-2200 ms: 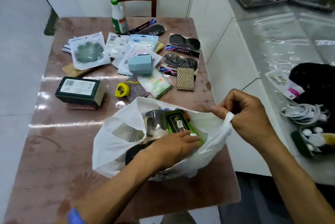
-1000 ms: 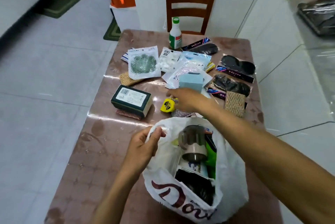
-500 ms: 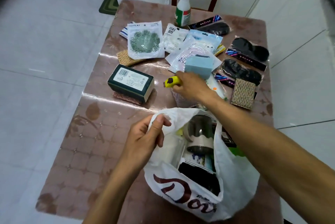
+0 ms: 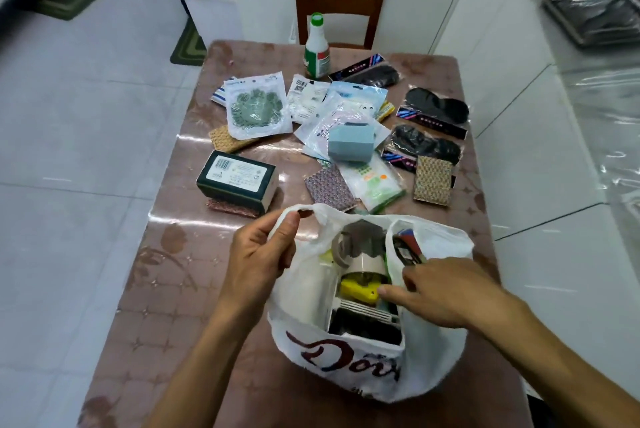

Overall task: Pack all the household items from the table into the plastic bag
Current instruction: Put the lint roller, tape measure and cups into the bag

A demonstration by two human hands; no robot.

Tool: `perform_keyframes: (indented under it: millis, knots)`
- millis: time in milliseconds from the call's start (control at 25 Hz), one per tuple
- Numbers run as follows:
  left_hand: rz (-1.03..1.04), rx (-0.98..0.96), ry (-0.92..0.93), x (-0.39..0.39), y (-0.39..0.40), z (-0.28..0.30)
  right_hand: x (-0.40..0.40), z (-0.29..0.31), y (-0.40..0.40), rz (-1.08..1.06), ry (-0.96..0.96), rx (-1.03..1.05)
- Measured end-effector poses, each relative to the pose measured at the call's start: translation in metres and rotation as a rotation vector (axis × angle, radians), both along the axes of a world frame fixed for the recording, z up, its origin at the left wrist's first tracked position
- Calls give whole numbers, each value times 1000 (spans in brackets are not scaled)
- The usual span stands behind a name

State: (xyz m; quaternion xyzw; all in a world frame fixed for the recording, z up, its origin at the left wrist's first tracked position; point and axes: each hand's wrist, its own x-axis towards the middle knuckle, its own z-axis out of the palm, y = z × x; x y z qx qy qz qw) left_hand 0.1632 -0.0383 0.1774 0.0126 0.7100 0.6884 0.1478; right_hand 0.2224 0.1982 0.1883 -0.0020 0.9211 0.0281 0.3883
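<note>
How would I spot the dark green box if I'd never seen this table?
Start at the brown table and look along its left edge, beyond the white plastic bag. The dark green box lies there on a pinkish scouring pad. It is the only solid dark carton, with a white barcode label on top; its neighbours are flat packets.

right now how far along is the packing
Done: the white plastic bag already holds a roll of tape and a yellow tape measure. In hand: the left hand holds the bag handle, the right hand reaches inside by the tape measure. Left: the dark green box, blue sponge block, green-capped bottle and many packets on the brown table.
</note>
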Motion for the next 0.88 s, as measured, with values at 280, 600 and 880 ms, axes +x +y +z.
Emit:
perform_keyframes:
  millis: [280, 600, 880]
  knots:
    - [-10, -11, -20, -6, 7, -4, -64, 10, 14, -287, 331, -266]
    - [160, -44, -59, -8, 10, -21, -182, -175, 58, -836, 365, -237]
    - [183, -32, -66, -12, 22, -24, -186, -148, 50, -850, 254, -503]
